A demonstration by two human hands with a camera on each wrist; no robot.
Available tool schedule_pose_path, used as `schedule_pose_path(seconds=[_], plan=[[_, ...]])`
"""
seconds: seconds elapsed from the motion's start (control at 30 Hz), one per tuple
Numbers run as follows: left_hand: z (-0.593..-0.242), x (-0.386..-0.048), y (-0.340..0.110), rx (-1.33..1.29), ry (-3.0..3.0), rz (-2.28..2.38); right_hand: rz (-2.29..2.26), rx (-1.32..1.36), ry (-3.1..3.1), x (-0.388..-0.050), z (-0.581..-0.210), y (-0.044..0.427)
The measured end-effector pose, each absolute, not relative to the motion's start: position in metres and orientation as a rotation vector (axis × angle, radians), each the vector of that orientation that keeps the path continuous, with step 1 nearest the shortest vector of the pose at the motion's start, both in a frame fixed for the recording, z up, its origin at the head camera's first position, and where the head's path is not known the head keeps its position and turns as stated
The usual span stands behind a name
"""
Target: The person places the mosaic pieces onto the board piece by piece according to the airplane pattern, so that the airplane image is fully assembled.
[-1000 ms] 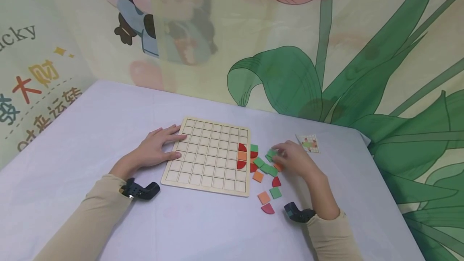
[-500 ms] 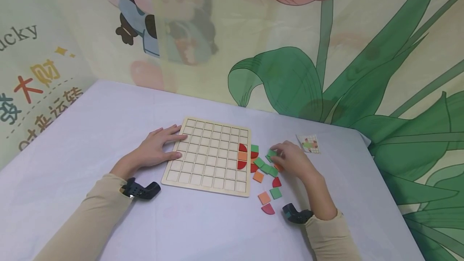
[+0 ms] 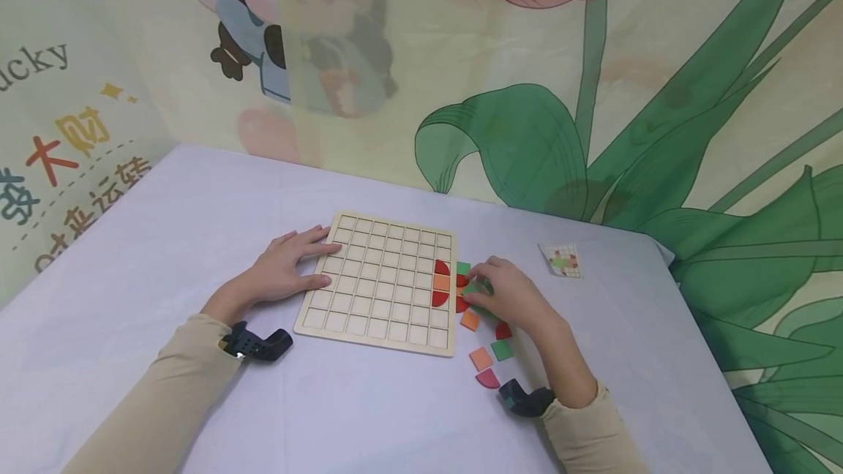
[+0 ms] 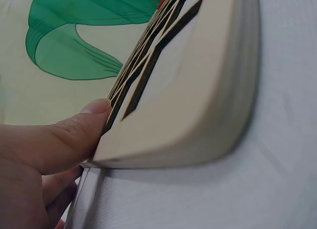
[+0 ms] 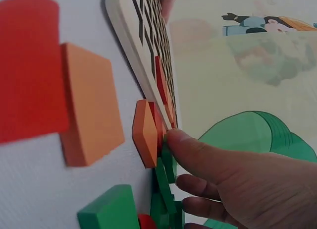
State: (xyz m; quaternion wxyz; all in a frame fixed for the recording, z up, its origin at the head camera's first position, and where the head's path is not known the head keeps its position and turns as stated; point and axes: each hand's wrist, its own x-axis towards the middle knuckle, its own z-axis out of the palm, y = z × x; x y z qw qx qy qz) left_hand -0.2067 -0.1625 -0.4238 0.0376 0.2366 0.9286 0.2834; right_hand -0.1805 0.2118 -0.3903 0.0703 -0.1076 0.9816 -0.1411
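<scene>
A wooden grid board [image 3: 372, 276] lies on the table. Two red quarter-circle tiles and an orange square tile [image 3: 442, 282] sit in its right-hand column. My left hand [image 3: 283, 269] rests on the board's left edge with spread fingers; in the left wrist view the thumb [image 4: 74, 135] lies along the rim. Over the loose tiles just right of the board, my right hand [image 3: 510, 295] pinches a green square tile [image 5: 169, 162] between thumb and fingers. Other green tiles lie beneath it, partly hidden by the hand.
Loose orange tiles [image 3: 481, 358], a green tile [image 3: 502, 350] and a red quarter-circle [image 3: 488, 379] lie nearer the front. A small pattern card [image 3: 563, 262] is at the right rear. A printed backdrop [image 3: 369, 137] stands behind the table.
My right hand has moved left from the right side of the tile pile toward the board's right edge. The left hand and the board have stayed in place.
</scene>
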Motion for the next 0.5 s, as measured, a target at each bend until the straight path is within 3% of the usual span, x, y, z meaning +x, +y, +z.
schedule_pose_path(seconds=[0.33, 0.5], plan=[[-0.4237, -0.2061, -0.1628, 0.731, 2.851, 0.874, -0.383, -0.272, 2.967, -0.1796, -0.3880, 0.2148], [-0.4219, -0.2054, -0.1626, 0.729, 2.847, 0.877, -0.335, -0.399, 2.994, -0.1792, -0.3878, 0.2091]])
